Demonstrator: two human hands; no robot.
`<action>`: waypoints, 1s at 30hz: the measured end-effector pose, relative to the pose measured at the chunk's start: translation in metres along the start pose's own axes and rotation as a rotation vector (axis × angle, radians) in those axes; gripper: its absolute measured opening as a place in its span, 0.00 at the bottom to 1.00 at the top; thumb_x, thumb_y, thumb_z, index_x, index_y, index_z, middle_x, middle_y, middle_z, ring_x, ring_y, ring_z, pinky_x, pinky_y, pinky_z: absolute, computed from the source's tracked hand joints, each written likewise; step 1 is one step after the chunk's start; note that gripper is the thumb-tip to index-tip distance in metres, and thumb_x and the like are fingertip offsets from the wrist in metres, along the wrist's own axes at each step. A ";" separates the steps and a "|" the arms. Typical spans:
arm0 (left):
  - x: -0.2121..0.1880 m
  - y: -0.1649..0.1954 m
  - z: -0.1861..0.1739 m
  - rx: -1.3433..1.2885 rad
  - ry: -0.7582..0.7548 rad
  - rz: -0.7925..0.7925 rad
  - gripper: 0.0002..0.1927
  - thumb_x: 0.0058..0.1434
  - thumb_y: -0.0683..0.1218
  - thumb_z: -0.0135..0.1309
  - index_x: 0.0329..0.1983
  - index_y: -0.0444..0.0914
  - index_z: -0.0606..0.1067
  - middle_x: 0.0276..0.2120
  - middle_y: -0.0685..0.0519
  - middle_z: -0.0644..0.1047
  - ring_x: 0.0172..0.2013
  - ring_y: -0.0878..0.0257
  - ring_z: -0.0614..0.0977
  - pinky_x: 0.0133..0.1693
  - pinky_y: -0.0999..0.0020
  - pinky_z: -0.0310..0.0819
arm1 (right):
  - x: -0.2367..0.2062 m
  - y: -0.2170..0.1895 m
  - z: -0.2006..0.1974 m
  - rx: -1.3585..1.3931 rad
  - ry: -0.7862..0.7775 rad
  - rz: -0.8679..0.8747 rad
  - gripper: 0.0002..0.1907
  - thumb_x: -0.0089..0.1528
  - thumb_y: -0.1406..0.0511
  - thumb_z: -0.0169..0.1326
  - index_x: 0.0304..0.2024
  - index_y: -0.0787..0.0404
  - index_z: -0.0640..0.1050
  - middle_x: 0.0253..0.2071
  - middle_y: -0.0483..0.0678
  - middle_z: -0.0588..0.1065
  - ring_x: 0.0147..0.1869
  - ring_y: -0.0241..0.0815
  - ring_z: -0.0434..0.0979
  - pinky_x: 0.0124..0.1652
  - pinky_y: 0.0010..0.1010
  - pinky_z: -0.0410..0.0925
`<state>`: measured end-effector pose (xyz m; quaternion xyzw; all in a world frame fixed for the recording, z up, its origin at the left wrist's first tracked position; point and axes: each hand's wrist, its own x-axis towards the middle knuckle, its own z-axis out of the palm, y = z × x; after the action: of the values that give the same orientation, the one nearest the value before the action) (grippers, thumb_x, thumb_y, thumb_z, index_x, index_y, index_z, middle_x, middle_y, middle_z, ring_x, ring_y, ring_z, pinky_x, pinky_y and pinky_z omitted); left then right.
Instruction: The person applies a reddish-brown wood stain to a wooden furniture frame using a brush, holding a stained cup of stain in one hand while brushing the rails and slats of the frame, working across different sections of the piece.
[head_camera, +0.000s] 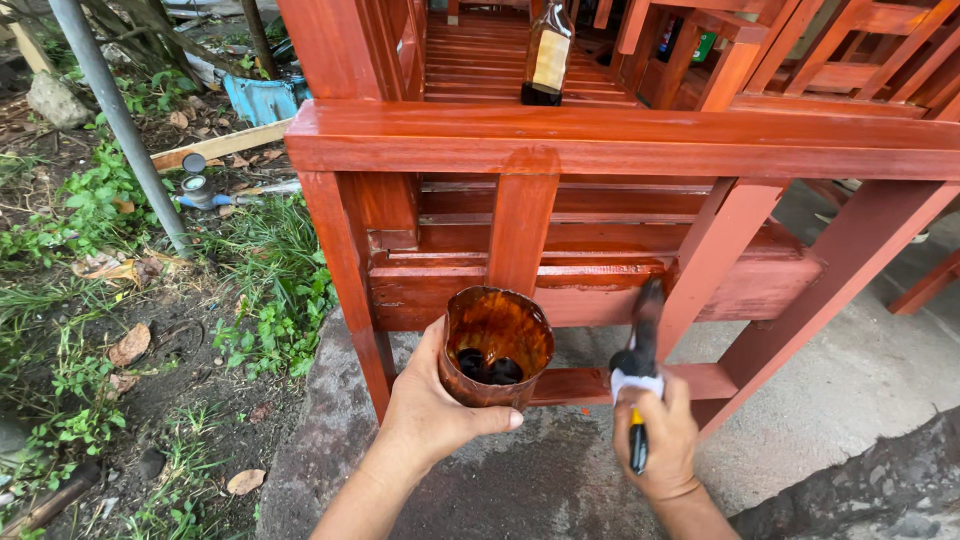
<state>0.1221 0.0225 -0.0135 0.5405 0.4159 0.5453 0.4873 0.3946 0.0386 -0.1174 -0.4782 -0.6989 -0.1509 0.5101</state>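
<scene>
The left hand (432, 405) is wrapped around a cut-off, stain-smeared cup (495, 345), thumb along the near side and fingers curled round the far side, holding it upright just in front of the lower rails of a red-brown wooden bench (620, 140); a shallow pool of dark liquid lies in the bottom of the cup. The right hand (662, 440) is closed in a fist round the handle of a paintbrush (640, 360) — the yellow and black handle end sticks out toward the camera below the fist, and a white cloth or ferrule shows just above the fingers. The brush's dark bristles are blurred and lie against the wet-looking lower rail, beside a slanted brace of the frame. The two hands are near each other, the cup to the left of the brush, not touching it. On the slatted top of the bench, well behind the front rail, a dark glass bottle (548, 50) with a pale label stands upright. More red-brown wooden furniture (830, 60) crowds the upper right. Under the hands is a rough concrete floor (830, 400); to the left lie grass, dead leaves, a grey metal pole (120, 120) leaning upward and a blue container (262, 98).
</scene>
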 end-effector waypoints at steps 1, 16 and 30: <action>-0.001 0.000 -0.001 0.013 0.009 -0.016 0.59 0.26 0.36 0.74 0.68 0.39 0.64 0.57 0.53 0.79 0.59 0.62 0.80 0.62 0.64 0.73 | -0.007 -0.001 0.001 0.005 -0.045 0.021 0.12 0.52 0.73 0.60 0.38 0.58 0.77 0.49 0.59 0.72 0.46 0.59 0.79 0.44 0.40 0.72; -0.008 0.000 -0.007 0.042 0.048 -0.035 0.59 0.26 0.36 0.74 0.67 0.40 0.64 0.56 0.53 0.80 0.57 0.62 0.81 0.60 0.66 0.74 | 0.028 -0.044 0.002 0.244 0.145 0.037 0.08 0.59 0.76 0.55 0.40 0.62 0.75 0.50 0.59 0.75 0.54 0.54 0.79 0.53 0.37 0.70; -0.007 -0.003 -0.009 0.060 0.060 -0.044 0.60 0.27 0.37 0.75 0.69 0.42 0.63 0.57 0.54 0.79 0.58 0.62 0.81 0.60 0.65 0.74 | 0.020 -0.004 -0.020 0.179 0.301 0.148 0.10 0.61 0.77 0.60 0.41 0.62 0.77 0.50 0.53 0.74 0.56 0.48 0.77 0.59 0.32 0.69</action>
<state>0.1131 0.0165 -0.0187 0.5289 0.4585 0.5376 0.4700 0.4022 0.0321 -0.0906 -0.4533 -0.5883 -0.1199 0.6589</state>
